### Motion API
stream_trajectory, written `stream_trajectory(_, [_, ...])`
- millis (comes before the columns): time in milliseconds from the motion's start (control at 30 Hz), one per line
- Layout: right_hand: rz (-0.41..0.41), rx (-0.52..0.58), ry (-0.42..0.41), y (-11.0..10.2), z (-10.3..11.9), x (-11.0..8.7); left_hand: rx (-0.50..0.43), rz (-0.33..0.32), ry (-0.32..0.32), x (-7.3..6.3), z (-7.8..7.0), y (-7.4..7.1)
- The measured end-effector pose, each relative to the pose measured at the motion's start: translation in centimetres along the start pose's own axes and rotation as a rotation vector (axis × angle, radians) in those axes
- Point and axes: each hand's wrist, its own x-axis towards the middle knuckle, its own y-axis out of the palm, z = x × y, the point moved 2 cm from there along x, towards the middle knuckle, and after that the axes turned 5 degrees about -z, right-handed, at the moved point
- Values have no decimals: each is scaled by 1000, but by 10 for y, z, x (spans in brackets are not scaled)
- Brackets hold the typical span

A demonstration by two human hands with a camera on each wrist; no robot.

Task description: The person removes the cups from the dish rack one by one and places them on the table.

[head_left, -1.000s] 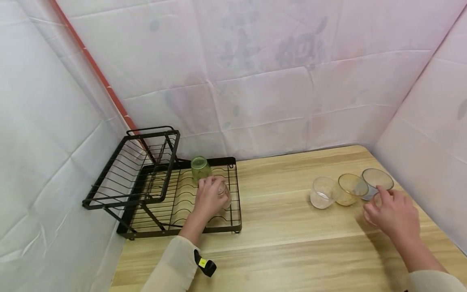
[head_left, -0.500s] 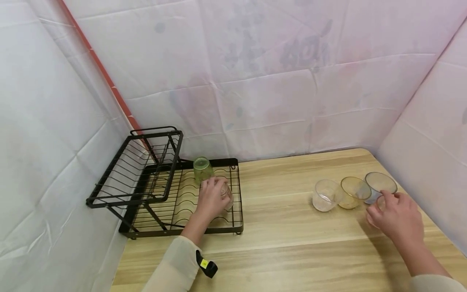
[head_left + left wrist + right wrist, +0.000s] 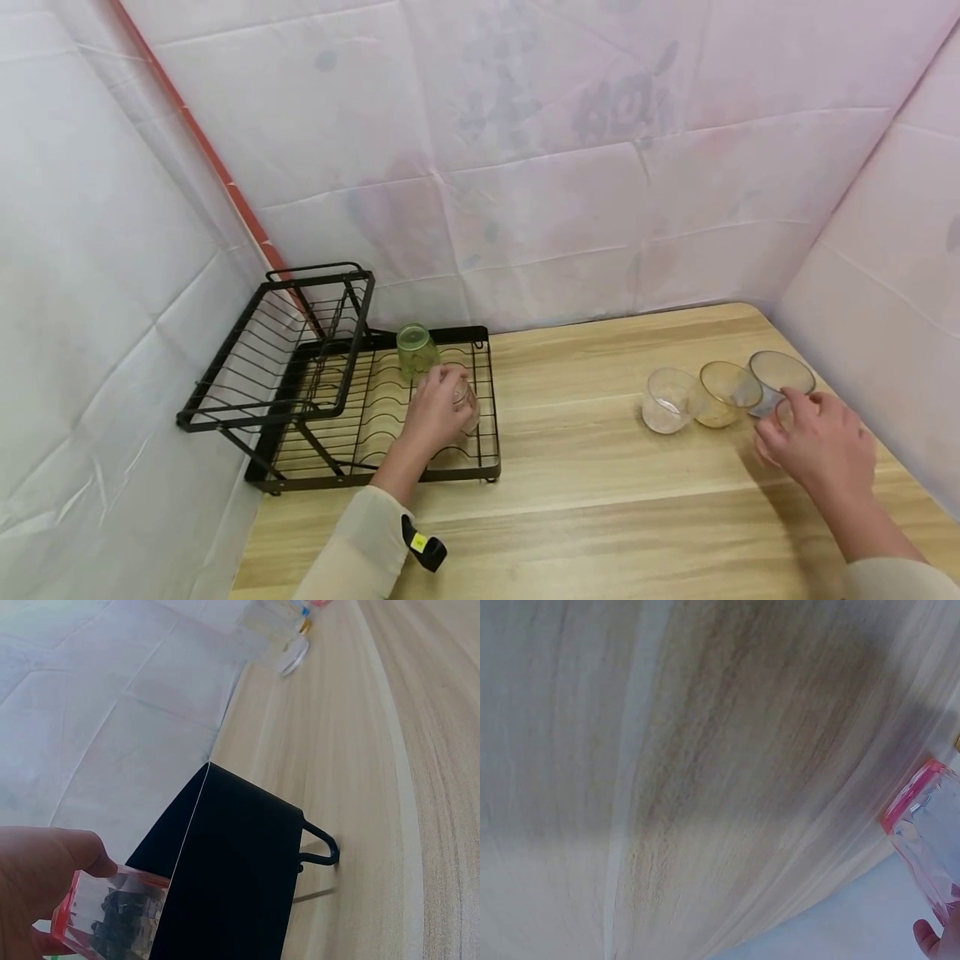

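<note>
In the head view my left hand grips a clear, pink-tinted glass that stands upside down in the lower tier of the black dish rack. The left wrist view shows my thumb on the wall of this glass, near its pink base, beside the rack's black side panel. A green glass, also upside down, stands just behind it. Over at the right, my right hand holds a pinkish glass by its rim. Its pink base shows close to the table in the right wrist view.
Left of the right hand's glass, a clear glass, an amber glass and a grey-blue glass stand mouth up in a row. The rack's raised upper tier is at the left. White sheeting hangs behind the wooden table.
The head view has shifted slightly. Both hands stay on their glasses, and no glass has visibly moved on the table or in the rack.
</note>
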Motion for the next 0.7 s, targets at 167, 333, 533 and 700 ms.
stream_trajectory(167, [10, -16, 8, -4, 3, -1, -12, 24, -25, 0, 0, -1])
stream_trajectory(333, [-1, -32, 13, -8, 6, -3, 9, 34, -19, 1, 0, 0])
stream_trajectory(533, [-93, 10, -36, -12, 16, -6, -1, 24, -4, 0, 2, -1])
stream_trajectory(700, [-194, 85, -119, -15, 35, -9, -128, 26, -68, -3, 9, -2])
